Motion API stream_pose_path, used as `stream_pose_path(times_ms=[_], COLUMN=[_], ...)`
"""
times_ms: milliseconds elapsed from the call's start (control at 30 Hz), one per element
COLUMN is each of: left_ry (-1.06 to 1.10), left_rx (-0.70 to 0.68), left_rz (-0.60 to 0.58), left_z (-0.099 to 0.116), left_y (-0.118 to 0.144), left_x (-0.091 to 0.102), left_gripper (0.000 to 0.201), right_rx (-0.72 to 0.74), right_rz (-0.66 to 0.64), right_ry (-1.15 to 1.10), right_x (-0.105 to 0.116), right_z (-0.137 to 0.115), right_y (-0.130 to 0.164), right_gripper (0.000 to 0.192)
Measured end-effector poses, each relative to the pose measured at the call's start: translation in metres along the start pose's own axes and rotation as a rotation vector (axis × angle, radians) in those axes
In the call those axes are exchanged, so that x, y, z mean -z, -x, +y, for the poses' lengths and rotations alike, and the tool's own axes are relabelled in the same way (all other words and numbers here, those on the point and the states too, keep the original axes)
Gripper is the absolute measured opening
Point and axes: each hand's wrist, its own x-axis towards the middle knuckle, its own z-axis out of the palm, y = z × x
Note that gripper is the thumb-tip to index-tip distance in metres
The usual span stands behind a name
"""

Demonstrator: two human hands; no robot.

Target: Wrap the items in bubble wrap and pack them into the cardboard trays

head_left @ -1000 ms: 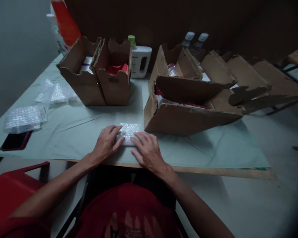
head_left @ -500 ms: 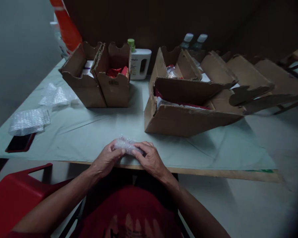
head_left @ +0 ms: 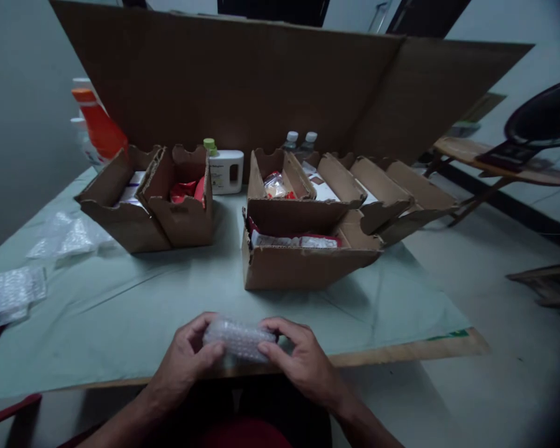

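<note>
Bubble-wrapped and roughly oblong, the small packet (head_left: 238,339) sat lifted just above the near edge of the table (head_left: 121,323), pinched between both hands. The left hand (head_left: 186,358) curled around its left end, thumb on top and fingers tucked beneath; the right hand (head_left: 303,361) gripped the right end likewise, fingers bent close on the knobbly plastic. Both forearms angled in from the near side. Beyond lay a pale green cloth, an open corrugated cardboard box (head_left: 303,264), and flat bubble-wrap sheets (head_left: 9,295) far left.
</note>
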Motion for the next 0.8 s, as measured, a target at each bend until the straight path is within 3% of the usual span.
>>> stream_pose_path(times_ms=[100,200,267,333,433,567,700,800], left_ry=[-0.153,-0.478,-0.707,-0.893,-1.060,-1.130,-1.141,-1.150], left_rx=[-0.307,-0.629,-0.848,-0.998,-1.051,-1.039,-1.044,-1.047], left_rz=[-0.027,0.033,0.074,0.067,0.002,-0.026,-0.031,-0.038], left_z=[0.032,0.083,0.110,0.124,0.124,0.115,0.117,0.119], left_y=[-0.019,-0.048,-0.073,-0.097,-0.122,-0.130,-0.127,-0.128], left_x=[0.001,-0.010,-0.024,-0.037,-0.052,-0.058,-0.058,-0.058], left_gripper=[0.054,0.041,0.037,0.037,0.032,0.022,0.018,0.016], right_rx=[0.126,0.213,0.227,0.258,0.349,0.272,0.153,0.084], right_rz=[0.098,0.358,0.555,0.612,0.388,-0.016,-0.236,-0.361], right_ry=[0.114,0.294,0.464,0.623,0.791,1.106,1.263,1.316], right_x=[0.052,0.114,0.150,0.176,0.191,0.176,0.153,0.148], right_z=[-0.014,-0.030,-0.039,-0.045,-0.044,-0.035,-0.037,-0.043], right_y=[0.004,0.001,-0.011,-0.034,-0.081,-0.136,-0.163,-0.171], right_gripper=[0.012,0.015,0.018,0.019,0.022,0.024,0.024,0.023])
